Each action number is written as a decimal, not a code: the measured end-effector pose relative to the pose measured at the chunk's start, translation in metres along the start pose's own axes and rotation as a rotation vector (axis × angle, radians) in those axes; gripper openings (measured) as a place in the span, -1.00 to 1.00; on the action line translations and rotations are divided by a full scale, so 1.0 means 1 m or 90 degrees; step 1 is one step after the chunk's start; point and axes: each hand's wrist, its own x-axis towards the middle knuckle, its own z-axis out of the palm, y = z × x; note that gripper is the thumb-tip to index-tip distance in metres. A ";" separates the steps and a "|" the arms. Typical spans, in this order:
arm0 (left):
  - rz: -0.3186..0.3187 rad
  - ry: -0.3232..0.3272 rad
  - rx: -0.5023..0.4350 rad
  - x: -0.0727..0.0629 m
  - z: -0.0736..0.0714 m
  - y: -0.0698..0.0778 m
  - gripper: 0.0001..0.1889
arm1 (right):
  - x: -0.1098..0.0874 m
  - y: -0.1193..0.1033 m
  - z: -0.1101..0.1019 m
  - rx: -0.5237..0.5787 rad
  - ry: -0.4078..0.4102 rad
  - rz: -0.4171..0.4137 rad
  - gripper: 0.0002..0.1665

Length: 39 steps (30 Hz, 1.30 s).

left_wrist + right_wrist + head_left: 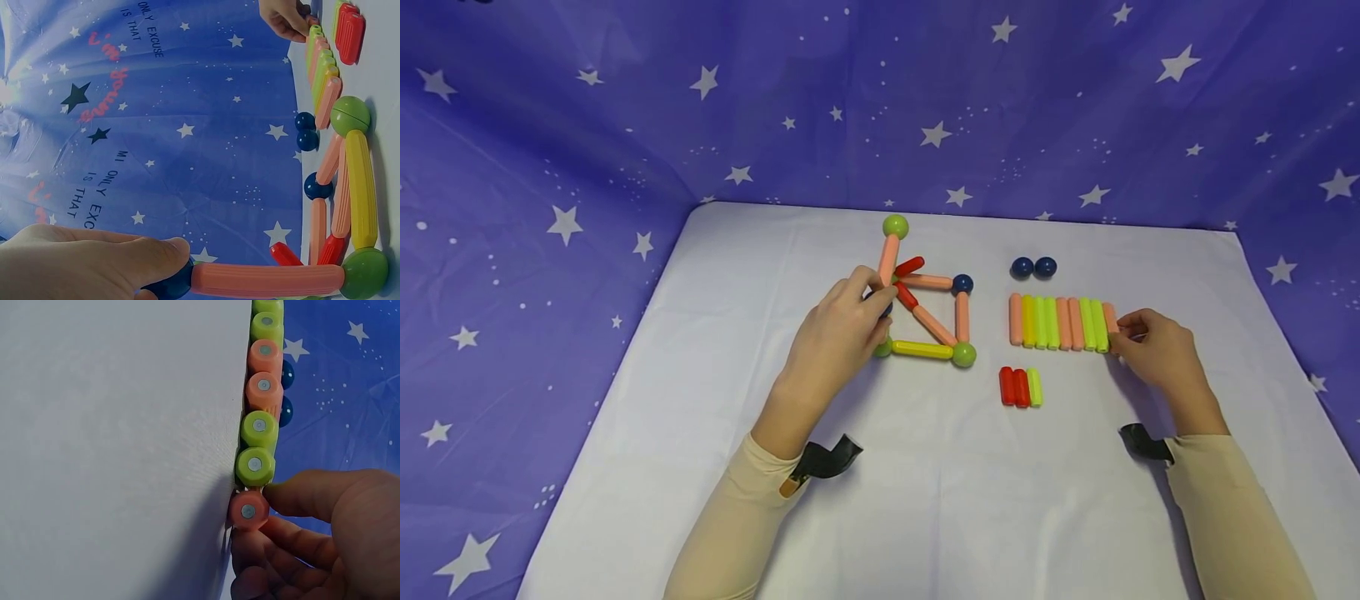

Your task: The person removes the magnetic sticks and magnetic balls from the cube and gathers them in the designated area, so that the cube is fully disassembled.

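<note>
Pinching, with the left hand (835,333), a dark blue ball (175,284) of the stick frame (934,325), on the desk (925,500) just right of that hand. Gripping, with the right hand (1165,350), the end pink stick (249,511) of a row of sticks (1052,323) stretching leftward. Between the hands: two loose blue balls (1022,267), farther out; three short sticks (1021,388), nearer in.

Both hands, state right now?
Left hand: closed, holding a dark blue ball.
Right hand: closed, pinching the pink stick at the row's end.
</note>
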 end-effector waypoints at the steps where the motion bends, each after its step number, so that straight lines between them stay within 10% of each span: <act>1: 0.000 0.001 0.000 0.000 0.000 0.000 -0.68 | 0.001 0.000 0.000 0.000 -0.002 0.001 -0.58; 14: -0.005 -0.002 0.003 -0.001 -0.001 0.000 -0.69 | 0.007 -0.068 0.002 -0.006 0.052 -0.080 -0.60; 30: 0.003 0.000 0.016 -0.001 0.000 -0.002 -0.67 | 0.051 -0.210 0.045 0.002 -0.114 -0.318 -0.58; 39: 0.008 -0.004 0.030 -0.001 -0.002 -0.004 -0.66 | 0.082 -0.251 0.078 -0.045 -0.126 -0.398 -0.68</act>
